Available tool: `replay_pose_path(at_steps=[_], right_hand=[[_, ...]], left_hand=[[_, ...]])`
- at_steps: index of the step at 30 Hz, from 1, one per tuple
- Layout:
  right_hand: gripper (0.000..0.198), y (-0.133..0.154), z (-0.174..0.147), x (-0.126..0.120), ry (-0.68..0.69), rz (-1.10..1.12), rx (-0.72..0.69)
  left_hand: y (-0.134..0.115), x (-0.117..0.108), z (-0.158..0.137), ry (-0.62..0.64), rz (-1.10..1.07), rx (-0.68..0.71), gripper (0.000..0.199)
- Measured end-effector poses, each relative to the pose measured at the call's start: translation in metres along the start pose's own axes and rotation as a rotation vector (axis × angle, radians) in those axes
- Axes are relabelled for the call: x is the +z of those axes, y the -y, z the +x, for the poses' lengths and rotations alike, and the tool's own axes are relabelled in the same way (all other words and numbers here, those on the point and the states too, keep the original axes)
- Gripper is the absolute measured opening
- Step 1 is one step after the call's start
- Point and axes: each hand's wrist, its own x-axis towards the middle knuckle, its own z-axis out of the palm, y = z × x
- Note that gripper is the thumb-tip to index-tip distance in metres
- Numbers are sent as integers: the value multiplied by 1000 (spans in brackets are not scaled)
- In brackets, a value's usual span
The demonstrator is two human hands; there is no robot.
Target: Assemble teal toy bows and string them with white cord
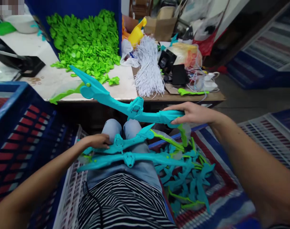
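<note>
My right hand (191, 113) is closed on the right end of a turquoise toy bow (116, 103), held up in front of the bench edge. A green tip piece with clear film hangs from each end of this bow. Over my lap, my left hand (99, 141) is wrapped around the left part of a second toy bow (133, 141); its fingertips are partly hidden. A third toy bow (145, 157) lies across my thighs, just below the second, untouched by either hand.
A blue bin (37, 19) spills green plastic pieces (85, 41) onto the bench (121, 82). Beside it lie white strings (148, 68) and a black stapler-like tool (18, 60). Blue crates (11, 92) stand left; several turquoise bows (183, 178) are heaped at my right.
</note>
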Motion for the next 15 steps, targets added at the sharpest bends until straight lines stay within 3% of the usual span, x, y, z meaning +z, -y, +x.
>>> replay_pose_path(at_steps=[2, 4, 8, 11, 15], right_hand=[[67, 3, 9, 1, 7, -3, -5], [68, 6, 16, 1, 4, -15, -1], [66, 12, 27, -4, 4, -50, -11], [61, 13, 35, -6, -13, -68, -56], [58, 16, 40, -3, -132, -134, -76]], left_hand=[[-7, 7, -5, -29, 28, -26, 25], [-14, 11, -11, -138, 1, -96, 28], [-34, -1, -20, -667, -147, -260, 34], [-54, -18, -17, -969, -483, -265, 37], [-86, -44, 7, -1133, -1063, -178, 54]])
